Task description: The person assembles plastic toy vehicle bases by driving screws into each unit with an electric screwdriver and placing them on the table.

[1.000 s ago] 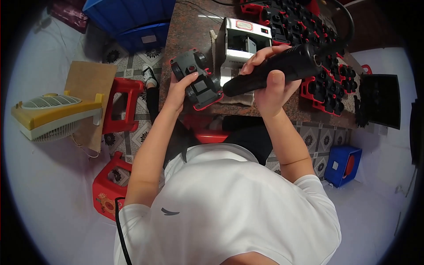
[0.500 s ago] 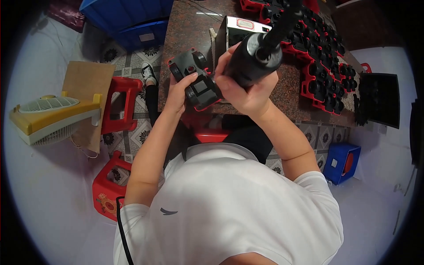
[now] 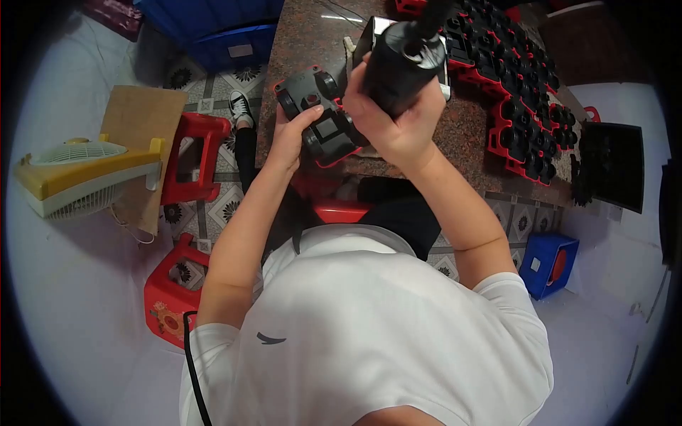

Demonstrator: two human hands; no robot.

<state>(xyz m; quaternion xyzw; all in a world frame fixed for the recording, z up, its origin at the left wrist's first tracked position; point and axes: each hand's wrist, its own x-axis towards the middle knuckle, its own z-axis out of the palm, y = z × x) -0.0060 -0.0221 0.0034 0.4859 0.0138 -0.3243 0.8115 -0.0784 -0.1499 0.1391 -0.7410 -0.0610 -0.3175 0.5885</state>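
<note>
My left hand (image 3: 289, 142) is closed around a dark grey plastic assembly (image 3: 327, 128) with round black wheel-like parts and a red lower edge, its thumb lying across the top. It is held tilted above the near edge of the table. My right hand (image 3: 398, 124) wraps round a thick black cylindrical tool (image 3: 401, 67), which looks like a corded electric screwdriver, with a dark cord rising from its upper end. The tool's lower end is hidden behind that hand, so I cannot tell whether it touches the assembly. Just behind the tool stands a white-edged box (image 3: 381, 25), mostly covered.
Rows of similar black-and-red assemblies (image 3: 522, 135) fill the right side of the speckled stone table (image 3: 462, 160). Blue crates (image 3: 231, 42) stand beyond its left edge. At left are red stools (image 3: 202, 156) and a yellow-and-white fan (image 3: 92, 174); a blue bin (image 3: 547, 266) sits lower right.
The tool and my right hand have shifted slightly up and left in view. My left hand and the assembly have moved a little to the right. Both grips are unchanged.
</note>
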